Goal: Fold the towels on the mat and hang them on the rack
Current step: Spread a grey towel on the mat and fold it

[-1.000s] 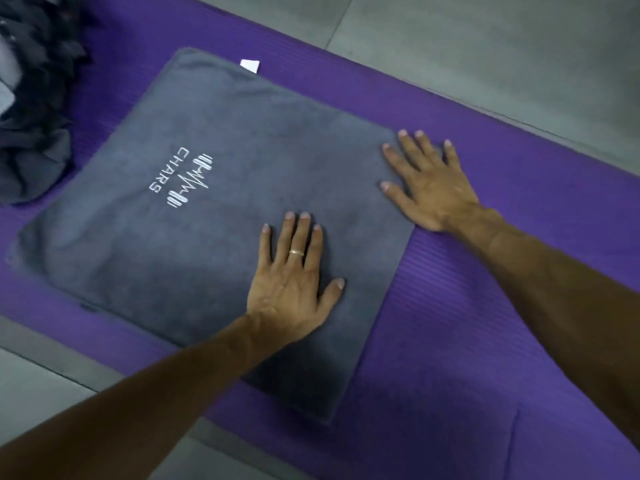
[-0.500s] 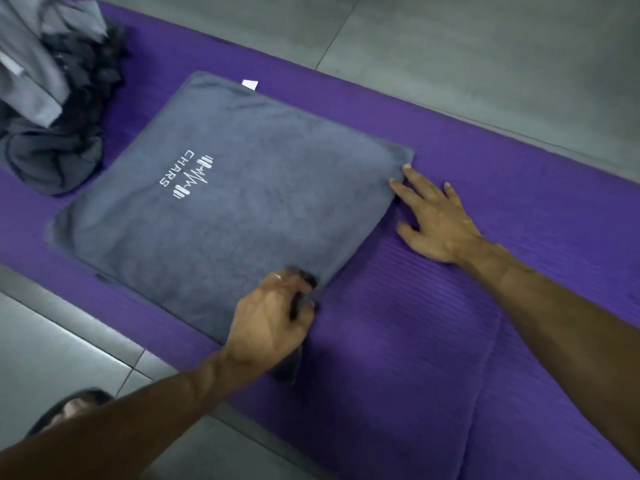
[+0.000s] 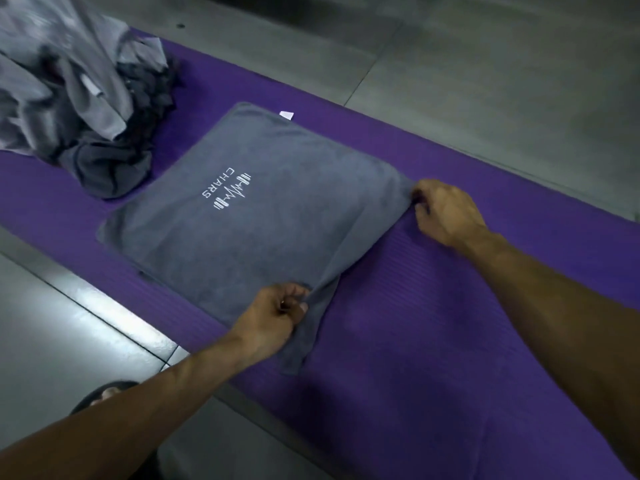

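A folded grey terry towel point(image 3: 263, 216) with a white embroidered "CHARS" logo point(image 3: 227, 192) is seen lying on a purple ribbed foam mat point(image 3: 415, 358), which is spread over a grey tiled floor point(image 3: 485, 81); a small white label point(image 3: 286, 115) is seen sticking out at the towel's far edge. The towel's near right edge is gripped by the left hand point(image 3: 273, 317), whose fingers are curled round a bunched fold of cloth, so that a strip of fabric is drawn up and trails down past the wrist onto the mat; a ring is visible on one finger. The towel's far right corner is pinched by the right hand point(image 3: 446, 211), its fingers curled tightly on the cloth and the corner pulled slightly taut; the rest of the towel is left flat on the mat. A loose heap of crumpled grey and dark towels point(image 3: 79, 98) is seen at the far left end of the mat, just beside the folded towel but apart from it. A dark rounded shape is partly shown at the lower left on the floor; what it is cannot be told.
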### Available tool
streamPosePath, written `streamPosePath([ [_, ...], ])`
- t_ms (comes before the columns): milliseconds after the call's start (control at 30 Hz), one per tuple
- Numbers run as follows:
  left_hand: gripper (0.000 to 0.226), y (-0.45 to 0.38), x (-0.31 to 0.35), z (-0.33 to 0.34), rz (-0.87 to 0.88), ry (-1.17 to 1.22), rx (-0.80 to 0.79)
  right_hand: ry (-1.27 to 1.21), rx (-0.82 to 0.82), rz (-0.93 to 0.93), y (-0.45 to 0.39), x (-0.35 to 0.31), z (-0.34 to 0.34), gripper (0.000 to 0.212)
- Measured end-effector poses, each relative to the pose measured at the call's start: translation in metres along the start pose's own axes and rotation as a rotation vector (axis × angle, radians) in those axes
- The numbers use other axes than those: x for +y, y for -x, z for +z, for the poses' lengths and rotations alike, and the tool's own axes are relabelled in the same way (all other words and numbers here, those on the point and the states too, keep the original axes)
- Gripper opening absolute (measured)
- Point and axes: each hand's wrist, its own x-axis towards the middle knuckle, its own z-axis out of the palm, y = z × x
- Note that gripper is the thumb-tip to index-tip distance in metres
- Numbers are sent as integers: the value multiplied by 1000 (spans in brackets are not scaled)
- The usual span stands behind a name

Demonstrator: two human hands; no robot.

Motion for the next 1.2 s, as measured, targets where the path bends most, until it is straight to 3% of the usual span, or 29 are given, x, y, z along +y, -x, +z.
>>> streamPosePath([
  [167,27,-5,19,0,48,33,48,36,-288,-53,32,-16,4,83],
  [233,33,-9,22,-6,47,54,74,116,-287,-67,34,-30,14,92],
  [400,31,-8,28,-17,26,165,113,106,-196,-19,18,-50,22,81],
  [500,31,-6,33,-23,41,195,106,162,-126,-11,10,-70,27,59],
  [667,24,-11,37,-33,71,79,146,131,-49,109,10,-56,7,51],
  [933,21,6,61,14,42,116,-183,173,32,39,39,0,-52,38],
  [1067,23,9,70,15,21,160,-212,221,78,2,48,24,-74,24],
  [1200,26,-2,57,-27,93,-10,-109,166,121,-33,31,0,-73,17],
])
